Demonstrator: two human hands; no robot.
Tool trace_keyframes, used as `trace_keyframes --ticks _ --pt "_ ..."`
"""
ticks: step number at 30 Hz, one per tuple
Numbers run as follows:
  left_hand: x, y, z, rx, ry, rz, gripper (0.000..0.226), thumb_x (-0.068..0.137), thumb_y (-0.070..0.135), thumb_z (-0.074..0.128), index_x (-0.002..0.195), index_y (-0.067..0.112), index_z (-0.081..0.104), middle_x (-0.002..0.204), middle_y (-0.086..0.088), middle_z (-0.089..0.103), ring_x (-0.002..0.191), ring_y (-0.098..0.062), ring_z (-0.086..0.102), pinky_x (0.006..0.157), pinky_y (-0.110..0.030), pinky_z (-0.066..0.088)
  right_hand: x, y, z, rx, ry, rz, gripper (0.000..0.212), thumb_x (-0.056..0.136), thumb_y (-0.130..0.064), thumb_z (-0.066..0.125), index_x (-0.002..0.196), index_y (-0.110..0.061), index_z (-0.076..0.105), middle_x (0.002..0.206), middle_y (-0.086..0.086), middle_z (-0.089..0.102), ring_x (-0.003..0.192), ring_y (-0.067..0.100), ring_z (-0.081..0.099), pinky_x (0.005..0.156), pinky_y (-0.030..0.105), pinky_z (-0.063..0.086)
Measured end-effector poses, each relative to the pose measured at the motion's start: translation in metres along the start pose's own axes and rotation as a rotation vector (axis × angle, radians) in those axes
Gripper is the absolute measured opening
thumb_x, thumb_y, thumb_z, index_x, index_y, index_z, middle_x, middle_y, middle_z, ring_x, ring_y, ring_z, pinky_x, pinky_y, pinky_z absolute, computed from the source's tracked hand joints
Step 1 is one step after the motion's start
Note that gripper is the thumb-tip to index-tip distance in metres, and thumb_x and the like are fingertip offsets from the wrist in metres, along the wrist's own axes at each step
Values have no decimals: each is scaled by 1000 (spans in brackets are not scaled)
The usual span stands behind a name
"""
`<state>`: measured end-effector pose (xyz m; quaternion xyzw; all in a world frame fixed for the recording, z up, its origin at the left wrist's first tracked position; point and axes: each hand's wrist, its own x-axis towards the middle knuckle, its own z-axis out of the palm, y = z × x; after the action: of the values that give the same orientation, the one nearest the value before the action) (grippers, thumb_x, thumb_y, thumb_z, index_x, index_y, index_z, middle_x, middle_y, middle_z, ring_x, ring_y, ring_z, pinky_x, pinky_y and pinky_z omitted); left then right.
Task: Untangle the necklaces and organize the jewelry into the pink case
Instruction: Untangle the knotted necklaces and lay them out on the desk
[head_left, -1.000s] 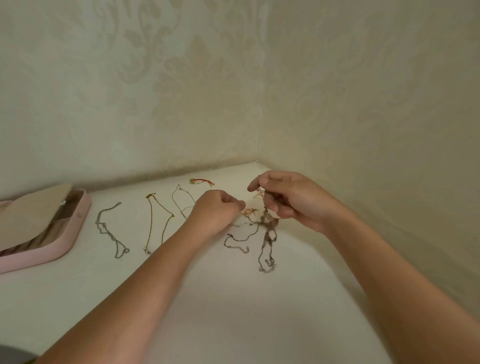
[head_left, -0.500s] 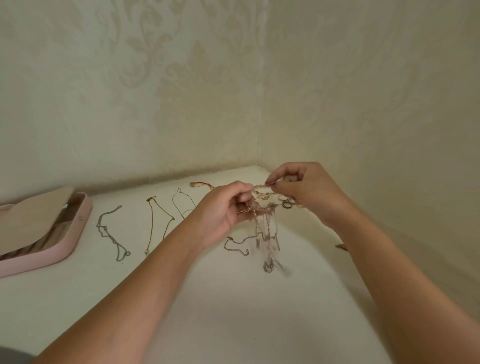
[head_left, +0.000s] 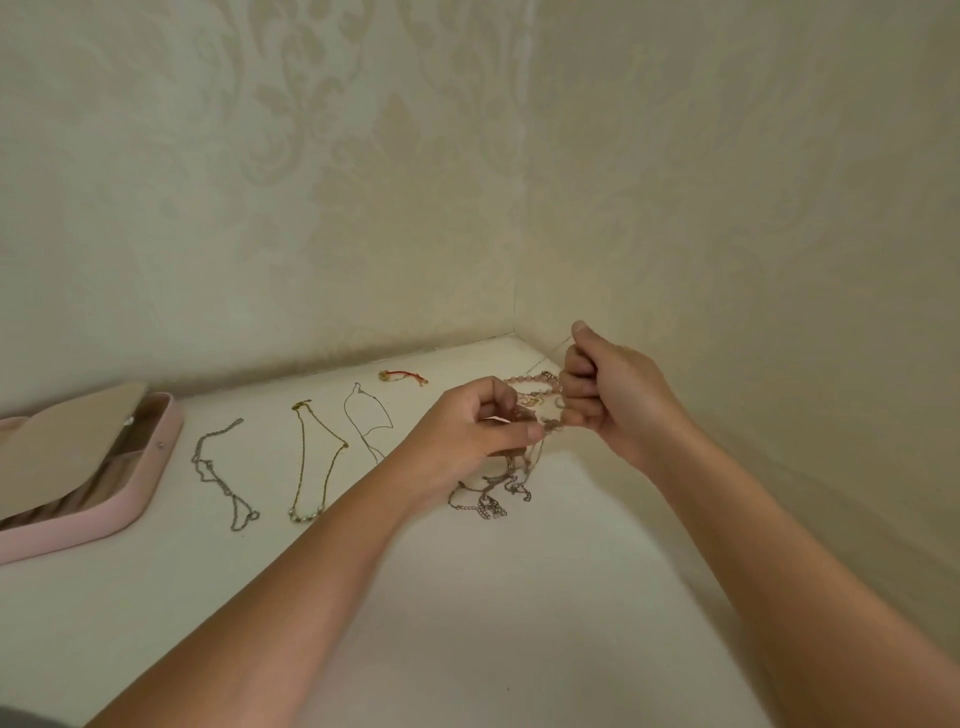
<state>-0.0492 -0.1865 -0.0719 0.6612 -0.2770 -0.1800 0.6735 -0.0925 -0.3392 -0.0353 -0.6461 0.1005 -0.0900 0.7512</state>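
**Left hand (head_left: 467, 431) and right hand (head_left: 613, 400) both locked onto the tangled clump of thin metal chains (head_left: 501, 483)**

The clump was held up near the corner of the walls. Its loose ends were left trailing onto the white tabletop (head_left: 467, 613). It was pinched between the left hand's thumb and curled fingers. The right hand's fingers were curled tight round the other side, thumb stuck up, with a fine strand stretched up to it. A strand of pale pink beads (head_left: 530, 382) was caught between the two hands, apparently part of the same mess.

Off to the left, four pieces were laid out apart from each other:
- a short red cord bracelet (head_left: 402, 375)
- a very fine silver chain (head_left: 369, 421)
- a gold chain with beads at its near end (head_left: 318, 462)
- a chunkier grey-silver chain (head_left: 221, 475)

The rounded pink case (head_left: 148, 480) was parked at the far left, open, with its beige-lined lid tilted up. Whatever was inside couldn't be made out.
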Motion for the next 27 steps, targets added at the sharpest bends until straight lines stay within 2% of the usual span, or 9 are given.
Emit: trace_keyframes --ticks 3,5,8,11,16,18,21,24,27 --pt "-1 0 2 60 11 8 33 80 -1 72 68 14 46 72 -5 57 74 -18 59 83 -32 51 1 -4 -6 -112 45 -12 41 100 -27 43 61 -15 40 50 -3 31 37 10 22 37 19 26" --pt "-2 3 -1 12 -14 -11 37 80 -2 70 64 15 42 65 0 56 71 -14 62 85 -33 52 0 -6 -9 -97 5 35 34 96 -17 45 64 -10 49 50 1 39 37 10 26 37 19 28" --pt "-3 8 -4 -171 -103 -104 41 83 -6 65 65 18 37 67 -2 63 64 -15 63 72 -31 56 0 -7 -12 90 -119 142 26 93 -10 42 75 -4 59 56 5 53 45 12 40 46 22 45" --pt "-3 11 -3 -287 -100 -171 39 88 -10 52 65 18 37 70 -7 67 59 -14 64 56 -24 54 1 -4 -13 142 -128 166 25 93 -7 42 84 1 64 66 8 60 57 16 52 62 28 56" --pt "0 10 -5 -331 -41 -146 38 88 -14 46 66 17 39 69 -4 66 61 -12 65 56 -22 54 6 5 -8 -323 92 5 13 91 -16 61 99 -6 59 91 8 59 75 17 57 74 32 55" --pt "2 9 -6 -353 -3 -117 38 87 -14 47 66 16 40 71 -5 67 64 -14 65 57 -23 54 5 4 -8 -399 187 -99 21 85 -20 71 94 -7 57 84 7 58 67 17 58 68 34 57" --pt "4 9 -7 -366 52 -72 36 88 -14 49 68 16 41 71 -6 70 65 -14 66 58 -22 54 -3 -1 -6 -396 26 -115 25 81 -24 75 78 -2 65 66 7 62 49 12 57 53 22 54" --pt "5 7 -8 -336 49 -39 35 89 -13 48 70 15 40 74 -6 71 67 -14 66 62 -22 54 -7 1 -3 -404 -117 -47 28 77 -23 77 91 1 74 72 5 69 57 8 62 57 16 53" --pt "4 6 -8 -310 34 -13 34 88 -15 47 73 15 40 78 -8 70 71 -19 65 66 -25 53 -5 4 -3 -349 -111 -31 27 75 -16 79 96 0 73 77 6 72 59 5 63 60 15 53"
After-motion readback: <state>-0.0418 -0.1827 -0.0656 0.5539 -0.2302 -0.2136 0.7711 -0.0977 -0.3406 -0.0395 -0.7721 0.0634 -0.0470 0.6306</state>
